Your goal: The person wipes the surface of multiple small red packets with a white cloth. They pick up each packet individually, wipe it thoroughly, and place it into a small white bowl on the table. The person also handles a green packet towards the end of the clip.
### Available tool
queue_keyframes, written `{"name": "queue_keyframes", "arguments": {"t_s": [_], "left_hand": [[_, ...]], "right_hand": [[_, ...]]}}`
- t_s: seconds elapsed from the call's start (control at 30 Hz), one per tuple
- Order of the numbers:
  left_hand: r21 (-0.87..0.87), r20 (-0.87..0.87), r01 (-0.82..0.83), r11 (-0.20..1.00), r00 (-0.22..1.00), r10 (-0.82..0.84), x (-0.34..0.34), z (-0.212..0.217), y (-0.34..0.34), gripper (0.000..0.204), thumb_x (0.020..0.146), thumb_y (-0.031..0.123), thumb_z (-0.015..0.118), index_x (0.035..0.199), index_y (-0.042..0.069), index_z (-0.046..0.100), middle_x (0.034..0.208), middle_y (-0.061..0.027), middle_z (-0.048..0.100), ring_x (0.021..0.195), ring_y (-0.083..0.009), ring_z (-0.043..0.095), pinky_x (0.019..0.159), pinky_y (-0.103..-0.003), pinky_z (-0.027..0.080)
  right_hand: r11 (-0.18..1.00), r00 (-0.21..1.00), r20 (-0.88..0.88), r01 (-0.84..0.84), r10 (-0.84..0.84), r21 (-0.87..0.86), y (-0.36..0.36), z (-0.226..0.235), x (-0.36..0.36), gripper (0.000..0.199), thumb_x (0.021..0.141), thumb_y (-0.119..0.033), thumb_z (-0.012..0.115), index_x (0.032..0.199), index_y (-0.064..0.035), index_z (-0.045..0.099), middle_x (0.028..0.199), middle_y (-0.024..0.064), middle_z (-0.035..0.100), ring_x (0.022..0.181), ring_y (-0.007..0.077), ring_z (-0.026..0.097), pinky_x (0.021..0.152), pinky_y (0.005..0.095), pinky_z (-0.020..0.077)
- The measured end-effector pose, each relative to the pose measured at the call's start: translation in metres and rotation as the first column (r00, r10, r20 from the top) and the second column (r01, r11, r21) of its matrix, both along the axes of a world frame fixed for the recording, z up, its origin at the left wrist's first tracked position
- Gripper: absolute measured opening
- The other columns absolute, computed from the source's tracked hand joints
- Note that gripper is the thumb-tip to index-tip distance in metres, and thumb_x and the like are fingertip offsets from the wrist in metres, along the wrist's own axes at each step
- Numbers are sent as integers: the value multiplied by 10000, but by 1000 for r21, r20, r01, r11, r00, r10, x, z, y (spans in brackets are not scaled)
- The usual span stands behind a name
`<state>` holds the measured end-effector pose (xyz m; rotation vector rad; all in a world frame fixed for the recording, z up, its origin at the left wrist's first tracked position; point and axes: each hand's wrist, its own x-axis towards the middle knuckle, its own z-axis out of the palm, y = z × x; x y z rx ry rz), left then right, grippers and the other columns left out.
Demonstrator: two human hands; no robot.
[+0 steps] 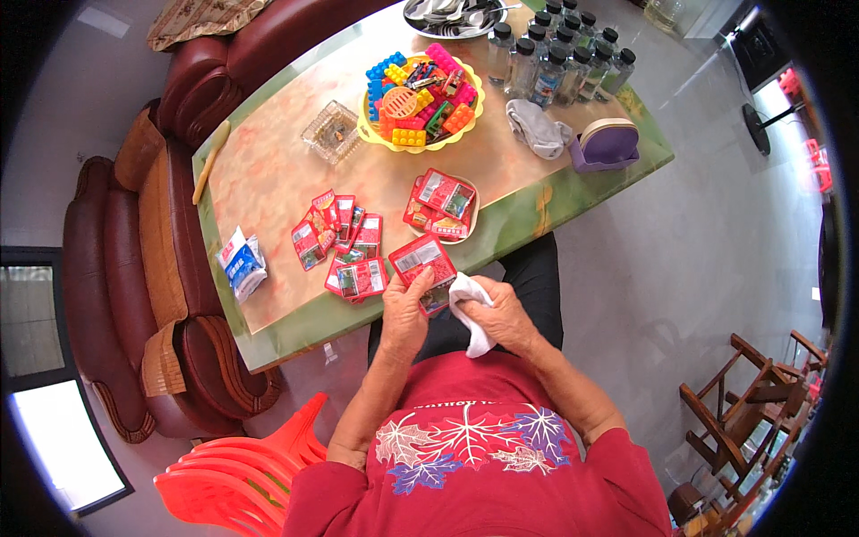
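Observation:
Over the table's near edge, my left hand (407, 309) grips a flat red snack packet (419, 258) by its lower left side. My right hand (503, 315) is closed around a white cloth (470, 309), which hangs down beside the packet's right edge. Just beyond the held packet, a small plate (474, 228) carries several similar red packets (445, 195). To the left, more red packets (361, 279) lie in a loose, overlapping pile on the tabletop. The lower part of the held packet is partly hidden by my fingers and the cloth.
A yellow basket (478, 107) of colourful toy bricks stands mid-table, beside a glass ashtray (329, 132). Several capped bottles (548, 79), a grey cloth (537, 130) and a purple container (605, 148) sit far right. A blue-white bag (242, 266) lies left; red plastic chairs (242, 470) stand below.

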<state>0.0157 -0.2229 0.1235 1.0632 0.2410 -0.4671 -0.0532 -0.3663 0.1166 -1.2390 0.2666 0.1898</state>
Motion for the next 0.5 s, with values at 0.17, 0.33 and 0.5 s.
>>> {"name": "queue_keyframes", "arguments": {"t_s": [0.17, 0.33, 0.5], "left_hand": [[140, -54, 391, 910, 920, -387, 32, 39, 39, 243, 835, 120, 665, 1040, 13, 590, 897, -72, 656, 729, -125, 646, 582, -256, 549], [581, 50, 556, 595, 705, -708, 42, 72, 32, 255, 797, 89, 705, 1012, -17, 618, 843, -37, 658, 746, -95, 620, 622, -221, 520], [484, 108, 462, 743, 811, -575, 31, 70, 20, 216, 839, 135, 678, 990, -19, 662, 821, -24, 665, 755, -71, 608, 641, -221, 512]], "right_hand": [[873, 927, 272, -104, 259, -476, -44, 26, 23, 194, 776, -120, 617, 947, -30, 610, 830, 110, 598, 758, 224, 595, 673, 330, 462], [678, 789, 379, -64, 483, -732, -57, 47, 53, 191, 728, -116, 594, 903, -40, 594, 848, 156, 584, 810, 343, 579, 712, 414, 462], [857, 878, 299, -204, 374, -473, -59, 51, 66, 187, 782, -130, 619, 941, -31, 612, 808, 67, 620, 754, 167, 597, 689, 319, 473]]}}
